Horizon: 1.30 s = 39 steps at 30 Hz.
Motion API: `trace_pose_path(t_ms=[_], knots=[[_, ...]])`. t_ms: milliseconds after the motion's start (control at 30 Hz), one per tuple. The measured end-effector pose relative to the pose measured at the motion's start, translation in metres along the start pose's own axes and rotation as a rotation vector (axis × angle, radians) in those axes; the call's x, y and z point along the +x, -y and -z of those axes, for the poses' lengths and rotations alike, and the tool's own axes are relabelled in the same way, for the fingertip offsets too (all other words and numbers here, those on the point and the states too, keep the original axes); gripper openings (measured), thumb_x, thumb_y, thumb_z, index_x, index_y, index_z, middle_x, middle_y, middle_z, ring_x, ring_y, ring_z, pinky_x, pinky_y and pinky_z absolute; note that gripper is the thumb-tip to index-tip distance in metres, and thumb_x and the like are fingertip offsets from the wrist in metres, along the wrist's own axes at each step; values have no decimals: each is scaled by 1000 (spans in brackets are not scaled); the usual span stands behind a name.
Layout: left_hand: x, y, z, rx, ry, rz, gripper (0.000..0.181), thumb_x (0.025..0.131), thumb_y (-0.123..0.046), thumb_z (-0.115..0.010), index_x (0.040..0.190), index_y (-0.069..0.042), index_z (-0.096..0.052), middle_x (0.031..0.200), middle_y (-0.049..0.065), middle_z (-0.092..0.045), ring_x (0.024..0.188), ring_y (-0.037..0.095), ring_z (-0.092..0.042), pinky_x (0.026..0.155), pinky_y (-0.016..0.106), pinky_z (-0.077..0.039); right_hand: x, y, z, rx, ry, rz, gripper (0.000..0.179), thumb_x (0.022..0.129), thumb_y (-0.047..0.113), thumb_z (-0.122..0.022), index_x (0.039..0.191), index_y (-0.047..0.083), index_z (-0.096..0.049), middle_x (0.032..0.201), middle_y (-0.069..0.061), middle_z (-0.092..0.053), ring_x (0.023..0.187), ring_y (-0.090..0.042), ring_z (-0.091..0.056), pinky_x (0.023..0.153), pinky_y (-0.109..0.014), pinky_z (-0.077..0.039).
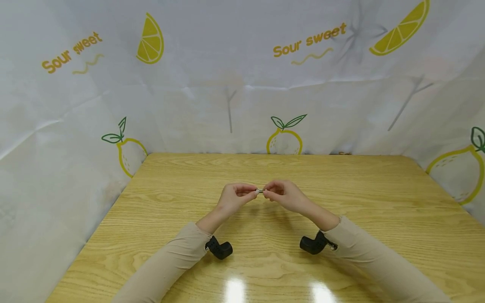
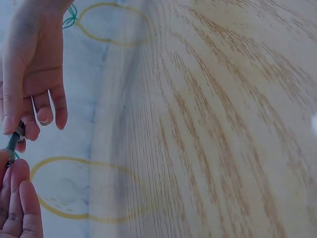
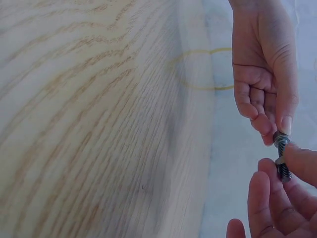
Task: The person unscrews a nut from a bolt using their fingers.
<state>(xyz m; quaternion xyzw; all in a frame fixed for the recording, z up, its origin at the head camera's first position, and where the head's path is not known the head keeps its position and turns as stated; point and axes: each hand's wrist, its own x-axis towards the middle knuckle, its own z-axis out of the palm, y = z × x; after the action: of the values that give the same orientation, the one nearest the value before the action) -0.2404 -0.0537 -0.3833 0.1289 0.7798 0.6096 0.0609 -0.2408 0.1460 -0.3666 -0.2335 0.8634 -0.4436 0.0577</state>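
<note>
Beige fabric sleeves (image 1: 166, 261) lie nearest me; at twelve o'clock beyond, left hand (image 1: 235, 198) and right hand (image 1: 287, 196) pinch a silvery threaded metal bolt (image 3: 281, 146); a slackened pinch, I reckon, could drop it.

It looked like a curtained-off recording booth: in the head view, a white lemon-printed curtain (image 1: 197, 105) ran from nine o'clock through twelve to three around a wood-grain table (image 1: 182, 176), with black wrist cameras (image 1: 220, 250) near seven and five. What building held it could not be told.
</note>
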Motion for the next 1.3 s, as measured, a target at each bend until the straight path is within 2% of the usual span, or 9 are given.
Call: trace_pose_path(t_ms=[167,433,600,733,800,900,1000,1167,1300], knots=[[0,-1,0,-1,-4,5,25,87,-17,-66,107,-3,-69,105,16,-69,93,28,-67,80,36,-55,1,0,0,24,-23,10,27,88,13,-65,108,-4,-58,100,-19,-63,81,-21,-65,68,-25,-52],[1,2,0,8,-2,6,24,87,-18,-66,106,-4,-70,105,15,-70,90,22,-68,79,34,-56,1,0,-1,16,43,-19,32,97,21,-51,110,-7,-61,97,-24,-67,88,-37,-63,76,-42,-54],[2,3,0,8,0,1,25,87,-18,-67,107,-3,-69,106,15,-69,90,21,-67,79,33,-56,0,0,-1,9,-11,-3,21,91,13,-61,106,-2,-61,97,-20,-66,85,-30,-65,72,-30,-53],[1,1,-1,8,-1,-3,25,87,-18,-66,108,-3,-69,107,16,-69,91,22,-68,79,31,-56,0,2,-1,26,-34,-5,24,87,11,-66,106,-1,-60,102,-18,-63,83,-21,-64,69,-24,-52],[1,0,-1,10,-2,1,24,88,-16,-66,108,-2,-69,107,16,-69,91,23,-68,79,32,-56,0,2,0,34,-22,-15,26,89,14,-64,109,-2,-59,103,-19,-64,83,-22,-65,71,-27,-53],[-6,-12,0,14,1,5,24,88,-12,-64,108,1,-68,107,18,-68,93,27,-67,82,36,-55,0,0,0,28,16,-29,31,94,22,-57,112,-4,-59,101,-21,-67,87,-29,-65,76,-37,-55],[-13,-23,0,19,-3,9,22,89,-9,-63,107,3,-68,107,20,-68,94,30,-66,82,37,-55,0,0,1,35,38,-37,33,97,21,-52,112,-6,-60,98,-22,-68,92,-37,-64,80,-44,-54],[-16,-26,-1,16,-25,4,21,89,-9,-63,106,2,-68,105,19,-68,92,28,-67,80,34,-55,-1,2,0,30,-6,-28,22,91,14,-61,107,-2,-62,98,-20,-67,88,-32,-65,74,-34,-54],[-9,-16,-2,24,-16,12,22,88,-10,-64,106,1,-69,106,19,-68,95,31,-66,80,32,-55,-1,2,-1,29,-26,-29,29,88,15,-65,111,-2,-59,105,-19,-64,88,-24,-65,75,-30,-54]])
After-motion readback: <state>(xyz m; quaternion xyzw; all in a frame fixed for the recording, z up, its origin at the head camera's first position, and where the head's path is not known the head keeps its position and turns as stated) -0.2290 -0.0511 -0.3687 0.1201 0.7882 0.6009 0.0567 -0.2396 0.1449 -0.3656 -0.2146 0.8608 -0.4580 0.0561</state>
